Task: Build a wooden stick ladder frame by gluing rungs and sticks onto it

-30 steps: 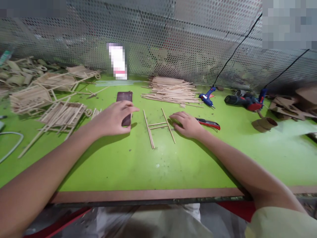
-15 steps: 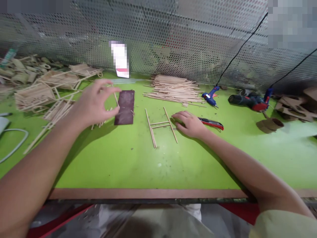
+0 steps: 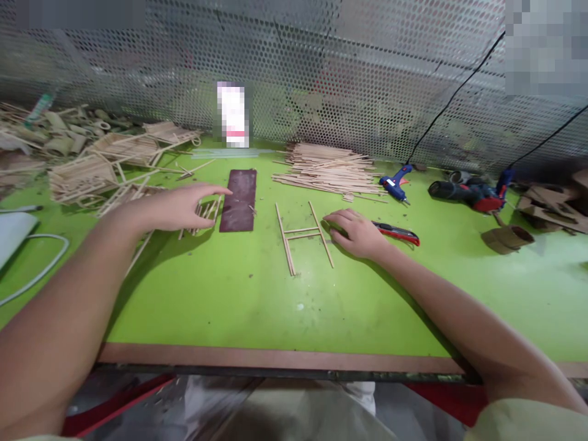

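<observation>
The left hand [image 3: 169, 207] hovers left of the pad [image 3: 239, 202], thumb and fingers apart, over short sticks [image 3: 217, 208]. It looks released, though the view between the fingertips is poor, and one stick may brush the thumb. Those sticks should be feather-light, stiff and easily snapped; a mid-length fingertip pinch would suit them best.

The pad lies flat. It looks rigid enough to lift by its long edges, its face perhaps a little rough.

Right of the pad lies the H [image 3: 302, 230] of thin sticks, two crossbars between the long sides. Whether its joints are fixed I cannot tell; if loose, it would skew at a nudge, so each side is best pinched near a crossbar, with little pressure.

Farther right of the pad, the right hand [image 3: 356, 234] rests palm down beside the H, fingers loosely curled; whether anything is under it, I cannot tell. Just beyond, the cutter [image 3: 399, 233] is likely firm and heavier, best held by its body.
</observation>
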The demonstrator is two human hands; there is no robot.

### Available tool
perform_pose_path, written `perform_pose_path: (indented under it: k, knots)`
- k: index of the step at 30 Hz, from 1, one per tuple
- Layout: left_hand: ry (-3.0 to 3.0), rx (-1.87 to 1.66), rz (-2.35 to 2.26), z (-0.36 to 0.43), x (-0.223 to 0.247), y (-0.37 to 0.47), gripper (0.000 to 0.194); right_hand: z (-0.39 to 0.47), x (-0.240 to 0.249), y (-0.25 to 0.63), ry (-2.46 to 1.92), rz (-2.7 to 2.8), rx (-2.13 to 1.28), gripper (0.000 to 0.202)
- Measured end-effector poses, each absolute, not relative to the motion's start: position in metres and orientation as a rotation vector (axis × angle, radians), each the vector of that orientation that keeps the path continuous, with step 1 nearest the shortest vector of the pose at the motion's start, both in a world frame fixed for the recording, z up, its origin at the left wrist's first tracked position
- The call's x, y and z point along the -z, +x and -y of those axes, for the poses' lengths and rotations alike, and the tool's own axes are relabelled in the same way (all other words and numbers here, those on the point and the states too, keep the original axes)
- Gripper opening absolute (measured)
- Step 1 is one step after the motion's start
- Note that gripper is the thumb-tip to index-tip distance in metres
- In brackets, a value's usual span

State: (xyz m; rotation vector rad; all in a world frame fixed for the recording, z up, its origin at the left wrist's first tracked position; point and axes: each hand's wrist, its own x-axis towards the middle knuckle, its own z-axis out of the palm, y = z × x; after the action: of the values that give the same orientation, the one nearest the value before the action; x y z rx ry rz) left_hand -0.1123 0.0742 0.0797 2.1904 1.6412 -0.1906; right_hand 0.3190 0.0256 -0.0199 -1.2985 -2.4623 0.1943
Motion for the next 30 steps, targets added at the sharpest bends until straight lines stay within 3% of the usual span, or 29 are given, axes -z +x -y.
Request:
perform_pose_path:
  k: [9, 17, 21, 30]
  knots:
    - [2.163, 0.289, -1.657, -0.079, -0.073, -0.119, 0.098, -0.026, 0.021, 0.318, -1.308, 2.456, -0.220, 0.044]
    - [2.174, 0.215, -1.616, -0.084, -0.070, -0.128, 0.129, -0.026, 0.021, 0.318, -1.282, 2.454, -0.193, 0.043]
    - [2.132, 0.313, -1.680, -0.080, -0.077, -0.122, 0.128, -0.026, 0.021, 0.318, -1.284, 2.457, -0.196, 0.041]
    - [2.157, 0.374, -1.717, -0.080, -0.076, -0.124, 0.102, -0.026, 0.022, 0.319, -1.275, 2.455, -0.205, 0.042]
